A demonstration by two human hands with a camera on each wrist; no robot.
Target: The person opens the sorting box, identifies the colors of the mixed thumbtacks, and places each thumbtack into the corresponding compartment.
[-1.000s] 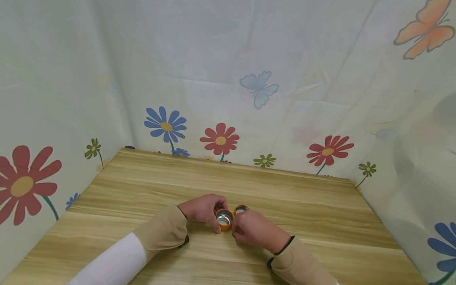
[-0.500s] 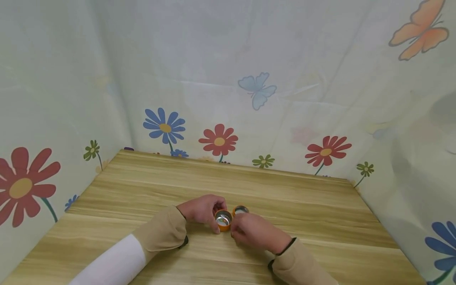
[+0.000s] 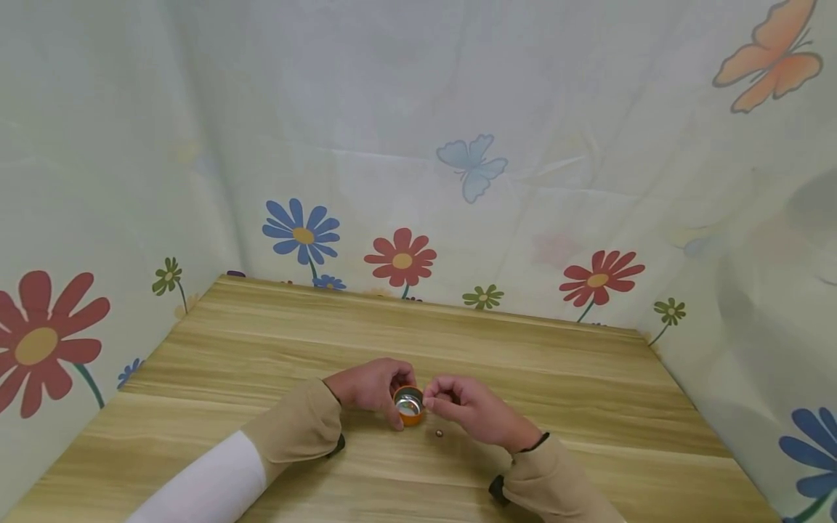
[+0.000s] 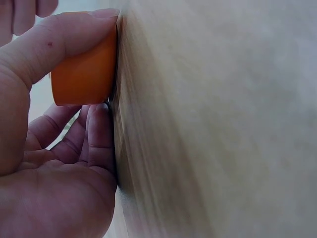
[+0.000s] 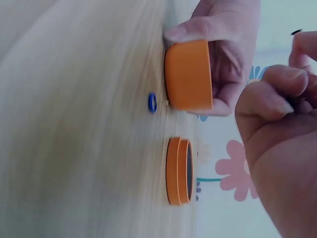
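My left hand (image 3: pixel 378 388) holds a small round orange tin (image 3: pixel 409 418), thumb on one side and fingers on the other. The tin stands upright on the table, with a silvery inside and tiny coloured bits at its bottom. My right hand (image 3: pixel 474 410) is at the tin's right rim, fingers curled and thumb near the index finger; whether anything tiny is between them cannot be made out. A small blue ring (image 5: pixel 152 102) lies by the tin in the right wrist view. In the head view a tiny round piece (image 3: pixel 439 433) lies below the right hand.
An orange lid (image 5: pixel 178 171) lies beside the tin in the right wrist view; the right hand hides it in the head view. The wood-grain table (image 3: pixel 294 327) is bordered by a white cloth wall (image 3: pixel 392 87) printed with flowers and butterflies.
My right hand has lifted and turned from the table beside the tin to the tin's rim, covering the lid and exposing the tiny round piece. The left hand still holds the tin.
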